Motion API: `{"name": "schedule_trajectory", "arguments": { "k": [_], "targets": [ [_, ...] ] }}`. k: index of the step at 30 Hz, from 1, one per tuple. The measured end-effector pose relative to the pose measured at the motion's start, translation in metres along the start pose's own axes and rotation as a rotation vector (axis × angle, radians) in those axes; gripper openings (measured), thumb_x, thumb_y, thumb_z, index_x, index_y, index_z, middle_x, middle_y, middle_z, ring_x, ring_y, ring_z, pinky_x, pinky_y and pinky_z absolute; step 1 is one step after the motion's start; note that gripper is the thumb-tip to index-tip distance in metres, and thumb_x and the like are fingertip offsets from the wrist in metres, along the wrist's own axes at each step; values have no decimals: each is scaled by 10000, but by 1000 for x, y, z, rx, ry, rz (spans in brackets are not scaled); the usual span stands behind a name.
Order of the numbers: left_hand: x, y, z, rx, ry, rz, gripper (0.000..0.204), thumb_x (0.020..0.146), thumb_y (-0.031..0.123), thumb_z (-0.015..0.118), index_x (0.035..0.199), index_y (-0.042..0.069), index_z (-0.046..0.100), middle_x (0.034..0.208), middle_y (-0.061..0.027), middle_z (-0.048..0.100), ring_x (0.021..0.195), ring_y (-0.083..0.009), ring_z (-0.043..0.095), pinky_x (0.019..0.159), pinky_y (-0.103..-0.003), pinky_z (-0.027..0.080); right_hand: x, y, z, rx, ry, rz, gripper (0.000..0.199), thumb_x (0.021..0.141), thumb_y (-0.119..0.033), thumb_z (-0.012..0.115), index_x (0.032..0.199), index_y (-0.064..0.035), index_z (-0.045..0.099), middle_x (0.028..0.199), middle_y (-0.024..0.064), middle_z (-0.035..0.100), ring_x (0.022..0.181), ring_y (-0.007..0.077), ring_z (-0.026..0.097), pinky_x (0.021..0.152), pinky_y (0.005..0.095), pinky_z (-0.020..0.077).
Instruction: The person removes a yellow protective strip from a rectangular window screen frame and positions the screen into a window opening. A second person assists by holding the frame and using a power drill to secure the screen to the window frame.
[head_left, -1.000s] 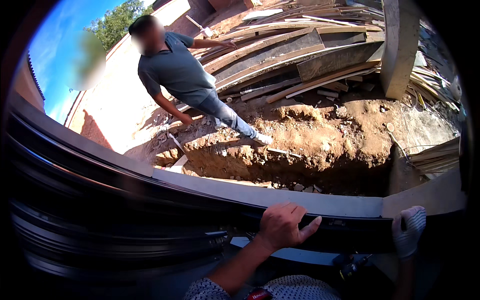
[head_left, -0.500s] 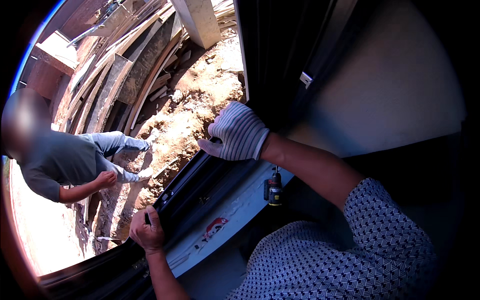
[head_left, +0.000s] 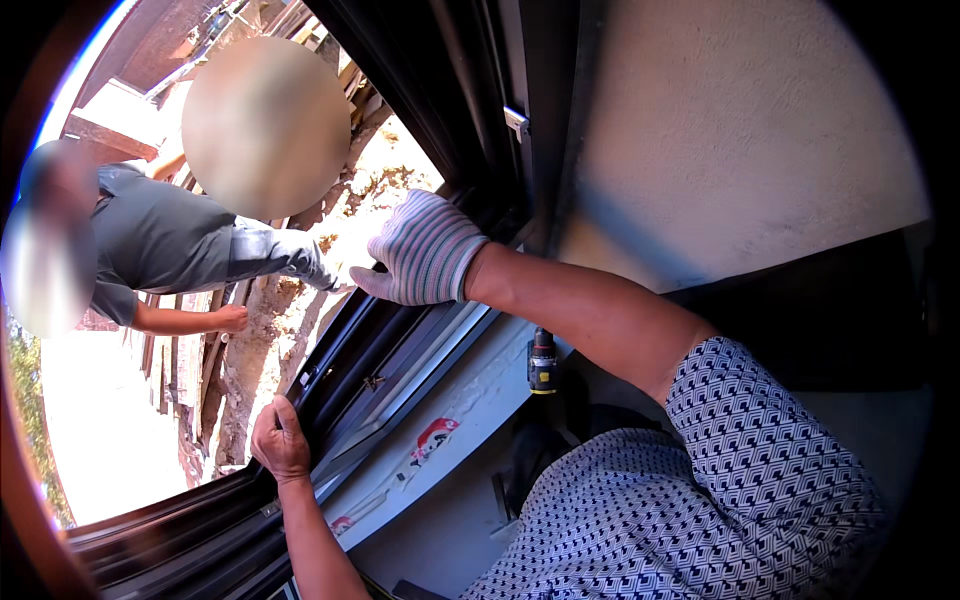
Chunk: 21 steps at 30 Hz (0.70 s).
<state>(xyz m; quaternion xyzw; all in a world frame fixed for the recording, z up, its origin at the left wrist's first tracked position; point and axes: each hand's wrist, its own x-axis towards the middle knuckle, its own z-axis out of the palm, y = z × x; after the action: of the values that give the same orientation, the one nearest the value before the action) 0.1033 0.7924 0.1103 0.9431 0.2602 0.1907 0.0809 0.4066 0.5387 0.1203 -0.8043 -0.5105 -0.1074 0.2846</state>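
Observation:
A dark window frame (head_left: 385, 355) runs slantwise across the middle, with daylight beyond it. My bare left hand (head_left: 280, 440) is wrapped over its lower rail, thumb on top. Farther up the same rail, my right hand (head_left: 425, 250), in a striped knit glove, grips the frame with the fingers curled over the outer side and partly hidden. On the near side of the frame lies a pale sill (head_left: 480, 390) with a red cartoon picture on it. A cordless drill (head_left: 542, 365) stands by the sill's edge, below my right forearm.
Outside, a person (head_left: 165, 230) in a dark shirt and jeans stands among wooden planks (head_left: 185, 350) and loose soil (head_left: 270, 320). A small metal bracket (head_left: 516, 122) sits on the upright frame part. A plain wall (head_left: 750, 130) rises at the right.
Both my hands sit slightly farther left in view, still on the frame. More pale metal edge shows along the rail's near side. The person outside has shifted right and up in the view.

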Motion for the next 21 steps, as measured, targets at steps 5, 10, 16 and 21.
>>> {"name": "schedule_trajectory", "arguments": {
  "k": [5,10,16,21],
  "targets": [
    [2,1,2,-23,10,13,554,1095,462,529,755,29,585,673,-194,534,623,-368,527,621,-466,427,1,0,-1,-20,-40,34,615,979,-571,550,724,-60,778,603,155,664,644,342,687,810,461,530],
    [-1,0,3,-23,26,30,568,1093,479,532,752,27,579,668,-195,527,616,-374,518,620,-468,427,-2,0,0,-6,36,16,572,955,-538,597,694,-53,752,584,167,635,607,374,667,728,486,545],
    [-1,5,2,-18,15,-12,546,1065,484,572,740,48,629,676,-181,575,653,-402,586,633,-480,462,-2,-1,-3,-42,-4,16,584,964,-531,592,676,-45,741,558,164,617,583,369,657,725,482,545],
    [-4,4,5,-21,30,-8,526,1052,498,583,782,61,693,720,-176,641,698,-404,639,657,-478,492,-5,-1,0,-51,-1,21,585,960,-538,597,685,-44,748,565,164,623,591,365,663,710,471,547]
  ]
}}
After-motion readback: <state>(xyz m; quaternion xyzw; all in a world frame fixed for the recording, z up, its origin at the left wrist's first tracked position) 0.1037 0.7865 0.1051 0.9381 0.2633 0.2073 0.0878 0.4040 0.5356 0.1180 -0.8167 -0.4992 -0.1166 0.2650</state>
